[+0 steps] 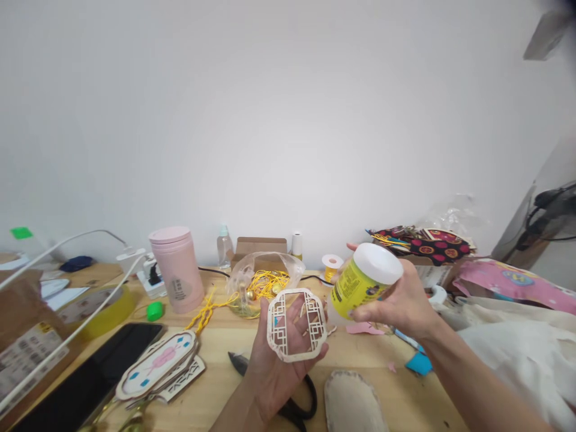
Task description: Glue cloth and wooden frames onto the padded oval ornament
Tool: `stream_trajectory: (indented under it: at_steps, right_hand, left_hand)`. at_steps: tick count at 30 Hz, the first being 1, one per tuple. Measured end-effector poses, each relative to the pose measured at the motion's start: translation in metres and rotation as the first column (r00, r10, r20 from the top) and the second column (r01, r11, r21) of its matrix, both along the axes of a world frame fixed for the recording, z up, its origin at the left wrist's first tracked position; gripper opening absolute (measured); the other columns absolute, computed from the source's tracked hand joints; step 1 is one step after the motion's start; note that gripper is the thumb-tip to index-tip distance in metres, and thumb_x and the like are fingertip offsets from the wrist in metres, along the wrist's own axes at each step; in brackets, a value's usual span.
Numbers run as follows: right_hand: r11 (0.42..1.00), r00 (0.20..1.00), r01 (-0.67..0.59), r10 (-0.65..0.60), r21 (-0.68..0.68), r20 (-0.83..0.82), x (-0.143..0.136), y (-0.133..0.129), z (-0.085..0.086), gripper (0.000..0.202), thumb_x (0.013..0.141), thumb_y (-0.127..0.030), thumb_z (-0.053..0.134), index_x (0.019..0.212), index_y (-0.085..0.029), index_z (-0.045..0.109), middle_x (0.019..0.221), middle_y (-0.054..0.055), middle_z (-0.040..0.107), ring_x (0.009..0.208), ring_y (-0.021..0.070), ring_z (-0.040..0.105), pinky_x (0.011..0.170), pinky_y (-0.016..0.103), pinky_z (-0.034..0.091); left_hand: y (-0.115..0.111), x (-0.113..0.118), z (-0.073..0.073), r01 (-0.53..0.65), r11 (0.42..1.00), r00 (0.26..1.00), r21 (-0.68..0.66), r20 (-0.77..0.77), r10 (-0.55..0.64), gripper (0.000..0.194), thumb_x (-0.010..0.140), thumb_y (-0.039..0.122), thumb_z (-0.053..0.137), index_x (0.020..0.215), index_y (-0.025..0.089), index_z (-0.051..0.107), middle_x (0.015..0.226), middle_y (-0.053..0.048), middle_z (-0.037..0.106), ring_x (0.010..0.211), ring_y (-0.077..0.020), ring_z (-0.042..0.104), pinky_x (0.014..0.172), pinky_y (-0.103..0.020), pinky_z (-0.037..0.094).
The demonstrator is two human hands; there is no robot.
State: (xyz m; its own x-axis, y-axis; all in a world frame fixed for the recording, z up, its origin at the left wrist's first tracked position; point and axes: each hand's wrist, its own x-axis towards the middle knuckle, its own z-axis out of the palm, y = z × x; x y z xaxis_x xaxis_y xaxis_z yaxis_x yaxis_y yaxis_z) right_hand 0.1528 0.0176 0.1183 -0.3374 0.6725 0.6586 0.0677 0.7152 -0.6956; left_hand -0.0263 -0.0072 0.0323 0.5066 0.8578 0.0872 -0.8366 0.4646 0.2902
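Note:
My left hand (281, 375) is palm up, its fingers curled round the edges of a pale wooden lattice frame (297, 358) with rounded corners. Between the frame's cut-outs the palm shows through. My right hand (407, 303) grips a tilted tub (360, 285) with a yellow label, its white end turned up toward the camera. The tub's lower end is just right of the frame. Black-handled scissors (310, 399) lie partly hidden under my left hand. An off-white rounded piece (353, 402) rests on the wooden table (405, 396) below the tub.
Left are a pink cup (177, 273), stacked decorated plaques (157, 366), a black phone (94, 375) and yellow tape (101, 315). Behind my hands sits a plastic bag with yellow cord (269, 282). White cloth (517, 348) and a patterned pouch (436, 249) are at right.

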Motion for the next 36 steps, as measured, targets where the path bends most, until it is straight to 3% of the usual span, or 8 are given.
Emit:
stream_trajectory:
  at_steps: [8, 11, 15, 19, 23, 26, 33, 36]
  right_hand:
    - [1.000, 0.999, -0.014, 0.014, 0.006, 0.052, -0.0009, -0.0005, 0.0005, 0.038, 0.050, -0.038, 0.076, 0.079, -0.018, 0.062, 0.069, 0.002, 0.066, 0.068, 0.0220, 0.062, 0.065, 0.033, 0.053]
    - [1.000, 0.999, 0.023, -0.023, -0.002, 0.040, -0.0007, -0.0008, -0.0005, 0.048, 0.049, -0.038, 0.077, 0.089, -0.018, 0.060, 0.071, 0.002, 0.065, 0.068, 0.0222, 0.062, 0.064, 0.033, 0.053]
    - [1.000, 0.999, 0.017, -0.017, 0.010, 0.049, -0.0018, -0.0007, -0.0004, 0.038, 0.051, -0.041, 0.075, 0.079, -0.018, 0.062, 0.067, 0.002, 0.065, 0.066, 0.0217, 0.061, 0.061, 0.032, 0.053]
    - [0.998, 0.997, 0.024, -0.028, 0.050, 0.066, -0.0031, -0.0005, -0.0001, 0.044, 0.047, -0.041, 0.077, 0.081, -0.017, 0.061, 0.069, 0.003, 0.066, 0.067, 0.0226, 0.061, 0.066, 0.033, 0.052]
    - [1.000, 0.999, 0.007, -0.007, -0.016, 0.034, -0.0047, -0.0007, -0.0022, 0.041, 0.049, -0.040, 0.076, 0.080, -0.018, 0.061, 0.068, 0.002, 0.067, 0.066, 0.0222, 0.062, 0.059, 0.031, 0.053]
    - [0.994, 0.996, -0.083, 0.086, -0.072, 0.032, -0.0066, -0.0013, -0.0038, 0.039, 0.052, -0.040, 0.075, 0.081, -0.019, 0.062, 0.069, 0.002, 0.067, 0.063, 0.0208, 0.062, 0.061, 0.031, 0.053]
    - [0.996, 0.999, -0.027, 0.029, -0.086, 0.028, -0.0074, 0.0001, -0.0059, 0.032, 0.052, -0.040, 0.075, 0.070, -0.017, 0.064, 0.066, 0.004, 0.068, 0.064, 0.0228, 0.063, 0.058, 0.031, 0.054]
    - [0.996, 0.999, -0.045, 0.047, -0.076, 0.020, -0.0091, -0.0007, -0.0063, 0.040, 0.050, -0.042, 0.075, 0.079, -0.017, 0.064, 0.069, 0.004, 0.068, 0.064, 0.0226, 0.063, 0.059, 0.031, 0.054]
  left_hand:
    - [-0.0004, -0.0014, -0.0046, -0.003, 1.000, 1.000, 0.021, 0.008, 0.002, 0.053, 0.078, 0.058, 0.031, 0.105, 0.018, 0.054, 0.099, -0.009, 0.065, 0.084, -0.0216, 0.061, 0.073, -0.038, 0.047]
    - [0.0002, -0.0014, -0.0039, -0.007, 0.999, 1.000, 0.034, -0.006, 0.007, 0.052, 0.080, 0.057, 0.030, 0.108, 0.019, 0.052, 0.099, -0.009, 0.065, 0.086, -0.0234, 0.061, 0.079, -0.044, 0.044]
    - [0.0010, -0.0007, -0.0031, -0.031, 0.998, 0.999, 0.049, -0.023, 0.032, 0.054, 0.080, 0.056, 0.030, 0.118, 0.020, 0.044, 0.101, -0.011, 0.064, 0.092, -0.0265, 0.058, 0.087, -0.053, 0.035]
    - [0.0014, 0.0007, -0.0035, -0.090, 0.996, 0.995, 0.027, -0.032, 0.091, 0.057, 0.080, 0.056, 0.031, 0.122, 0.019, 0.039, 0.102, -0.011, 0.062, 0.095, -0.0231, 0.056, 0.091, -0.045, 0.033]
    - [0.0027, 0.0020, -0.0027, -0.127, 0.991, 0.992, 0.047, -0.016, 0.128, 0.057, 0.081, 0.054, 0.030, 0.122, 0.016, 0.039, 0.095, -0.009, 0.063, 0.092, -0.0204, 0.056, 0.090, -0.037, 0.035]
    - [0.0042, 0.0021, -0.0019, -0.117, 0.992, 0.993, 0.057, -0.015, 0.118, 0.059, 0.080, 0.056, 0.030, 0.123, 0.017, 0.038, 0.096, -0.009, 0.062, 0.087, -0.0200, 0.057, 0.088, -0.037, 0.036]
    - [0.0046, 0.0016, -0.0015, -0.144, 0.988, 0.989, 0.052, -0.006, 0.145, 0.059, 0.080, 0.056, 0.029, 0.125, 0.017, 0.036, 0.092, -0.008, 0.062, 0.086, -0.0185, 0.057, 0.087, -0.035, 0.036]
    - [0.0045, 0.0021, -0.0022, -0.143, 0.988, 0.989, 0.063, -0.022, 0.145, 0.061, 0.079, 0.058, 0.030, 0.125, 0.019, 0.037, 0.095, -0.008, 0.062, 0.083, -0.0190, 0.057, 0.085, -0.036, 0.037]
